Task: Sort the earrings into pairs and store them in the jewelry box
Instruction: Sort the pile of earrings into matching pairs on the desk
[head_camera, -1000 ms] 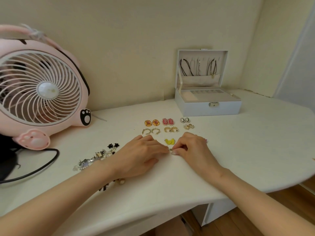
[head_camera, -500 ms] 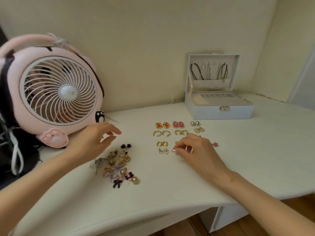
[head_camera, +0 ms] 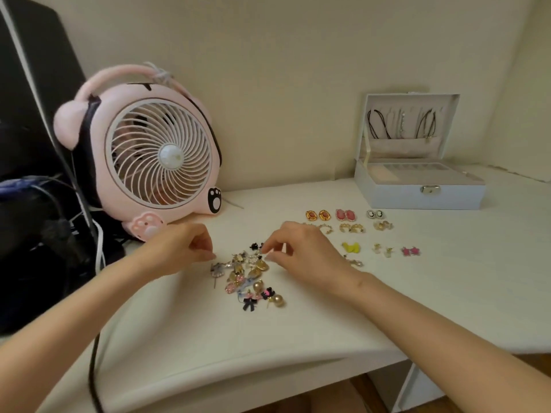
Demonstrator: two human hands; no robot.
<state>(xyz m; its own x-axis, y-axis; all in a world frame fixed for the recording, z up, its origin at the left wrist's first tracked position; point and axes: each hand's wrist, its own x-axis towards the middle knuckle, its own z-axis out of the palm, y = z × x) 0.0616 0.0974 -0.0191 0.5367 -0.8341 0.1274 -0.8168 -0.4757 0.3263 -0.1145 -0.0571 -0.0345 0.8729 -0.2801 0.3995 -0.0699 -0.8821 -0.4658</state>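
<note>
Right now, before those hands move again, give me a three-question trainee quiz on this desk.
1. True or false: the jewelry box has its lid shut.
2. Where does the unsorted earring pile lie? A: on the desk, between the left hand and the right hand. B: inside the box. C: on the floor.
3. What colour is the star-shaped earring pair at the right end of the sorted rows?

Key: 1 false, the lid stands open. 2 A. 3 pink.
</note>
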